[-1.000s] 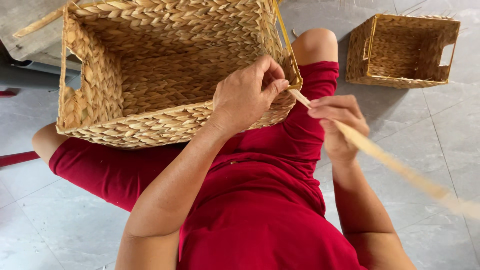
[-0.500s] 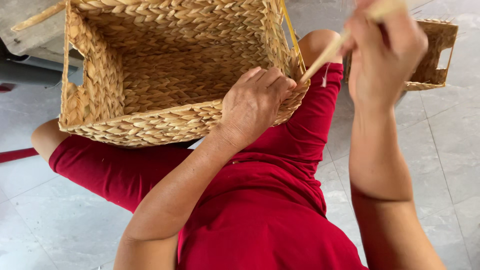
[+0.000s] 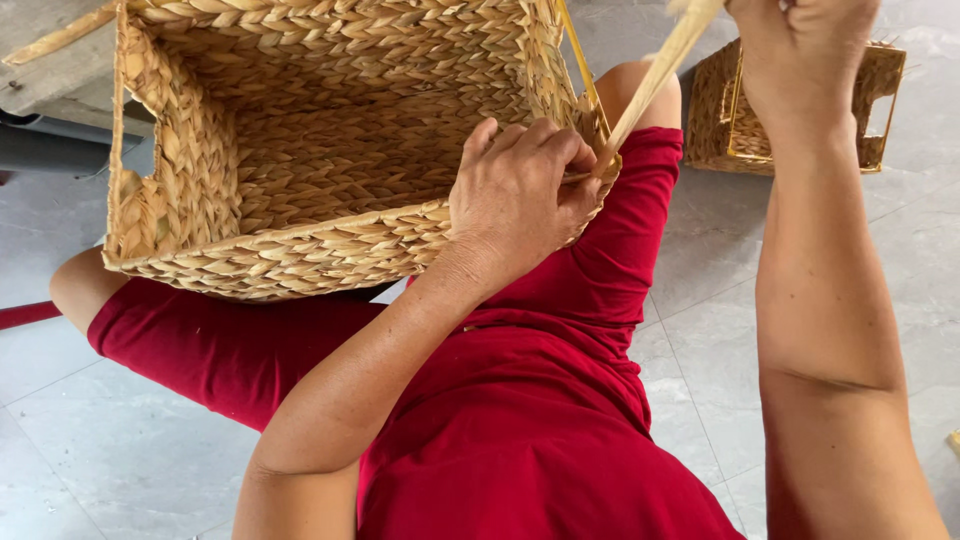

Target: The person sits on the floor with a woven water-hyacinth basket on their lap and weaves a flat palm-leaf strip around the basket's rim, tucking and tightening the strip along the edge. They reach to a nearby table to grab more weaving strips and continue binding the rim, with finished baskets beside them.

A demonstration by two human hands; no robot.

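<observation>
Right hand [image 3: 800, 50] raised higher, strand [image 3: 655, 75] taut.

No packages, no labels, no signs, no screens anywhere in view

Basket [image 3: 300, 180] on lap — smaller basket [image 3: 720, 120] right

grey tiled floor [image 3: 720, 300]; a small woven basket [image 3: 720, 120] rests on it.
</observation>
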